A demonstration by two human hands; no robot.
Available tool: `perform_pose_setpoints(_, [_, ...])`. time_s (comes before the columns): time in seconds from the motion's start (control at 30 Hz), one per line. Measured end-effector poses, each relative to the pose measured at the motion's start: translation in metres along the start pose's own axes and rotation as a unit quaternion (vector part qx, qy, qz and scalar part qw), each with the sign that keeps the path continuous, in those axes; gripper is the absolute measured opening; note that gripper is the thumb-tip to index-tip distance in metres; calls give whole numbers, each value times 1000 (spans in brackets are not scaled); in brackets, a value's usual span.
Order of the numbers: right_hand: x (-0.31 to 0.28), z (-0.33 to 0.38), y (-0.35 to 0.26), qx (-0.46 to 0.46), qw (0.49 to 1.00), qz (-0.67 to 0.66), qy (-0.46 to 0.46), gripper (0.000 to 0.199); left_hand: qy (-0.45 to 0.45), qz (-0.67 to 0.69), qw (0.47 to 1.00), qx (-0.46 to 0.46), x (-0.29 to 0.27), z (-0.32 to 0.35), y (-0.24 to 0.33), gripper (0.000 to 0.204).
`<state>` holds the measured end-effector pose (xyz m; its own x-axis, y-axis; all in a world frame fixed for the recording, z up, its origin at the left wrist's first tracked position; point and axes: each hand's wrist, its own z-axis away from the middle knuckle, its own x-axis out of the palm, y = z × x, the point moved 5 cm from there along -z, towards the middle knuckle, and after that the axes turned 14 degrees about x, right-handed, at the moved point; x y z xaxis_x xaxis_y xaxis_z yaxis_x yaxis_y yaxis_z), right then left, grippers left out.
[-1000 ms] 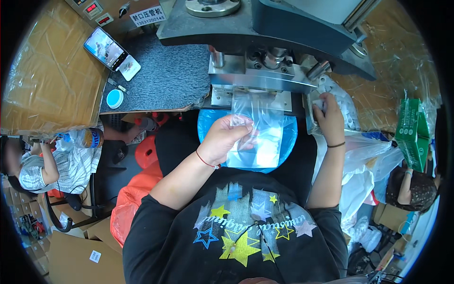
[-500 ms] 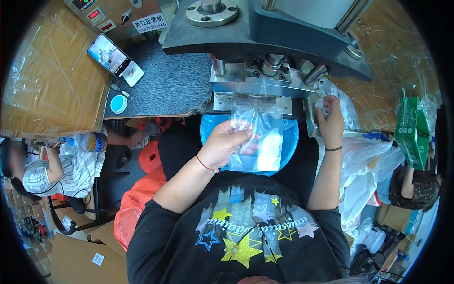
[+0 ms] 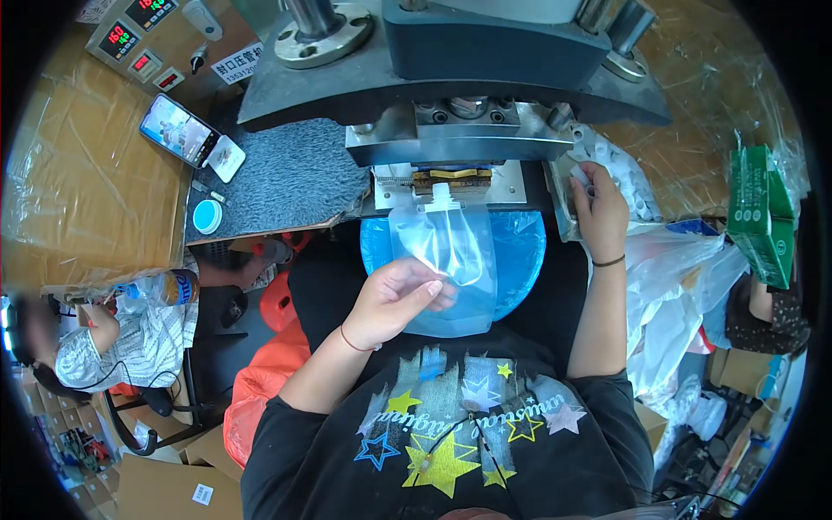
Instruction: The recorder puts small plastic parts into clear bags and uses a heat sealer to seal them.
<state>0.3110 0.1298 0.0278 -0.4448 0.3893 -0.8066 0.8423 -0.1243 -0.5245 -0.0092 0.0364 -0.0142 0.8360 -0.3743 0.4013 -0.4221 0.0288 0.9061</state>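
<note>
Over the lap, just past the black shirt [image 3: 321,468], pinches a clear pouch [image 3: 466,260] with the left hand [image 3: 394,303], closing thumb and fingers on the film below mid-length. Holds the pouch above a blue plastic bag [image 3: 523,260] spread open between the legs, turning its white spout [image 3: 442,196] away from the body, toward the metal plate [image 3: 510,182] of the press. Cannot tell whether touching that plate or just short of it. To the right, well apart from the pouch, rests the right hand [image 3: 604,208] at a clear container [image 3: 562,204] heaped with small white spouts [image 3: 637,186], curling the fingers inward; cannot tell whether gripping one or merely touching. Straight beyond, above the plate, a heavy steel block [image 3: 468,147] under the dark press body [image 3: 494,52]. Farther left, a blue-grey mat [image 3: 286,173] bearing a small round tub [image 3: 207,217] with a turquoise lid and, past that, a phone [image 3: 179,128] with a lit screen. At the far left corner, a control box [image 3: 173,43] with glowing digits.
</note>
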Motion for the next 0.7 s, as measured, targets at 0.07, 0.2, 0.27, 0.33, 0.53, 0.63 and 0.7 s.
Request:
perform_pose_setpoints(0.07, [0,1,0,-10,1000,-4,6,28,-28,-6,1000,9,-2,3,1,18])
perform_pose_setpoints(0.2, [0,1,0,-14,1000,-6,14,27,-26,38,999,14,6,4,10,24])
perform_pose_setpoints(0.27, [-1,2,-2,-10,1000,-4,10,28,-76,18,997,30,4,5,13,23])
perform_pose_setpoints(0.33, [-1,1,-1,-13,1000,-1,13,28,-123,-2,991,44,3,3,16,23])
perform_pose_setpoints(0.53, [-3,3,-6,-51,998,-4,29,27,-136,59,978,144,19,16,29,29])
perform_pose_setpoints(0.63, [-5,4,-7,-66,997,-7,34,26,-180,32,965,187,24,17,37,31])
perform_pose_setpoints(0.7, [-4,4,-6,-75,996,-10,38,25,-202,-1,958,202,29,19,40,30])
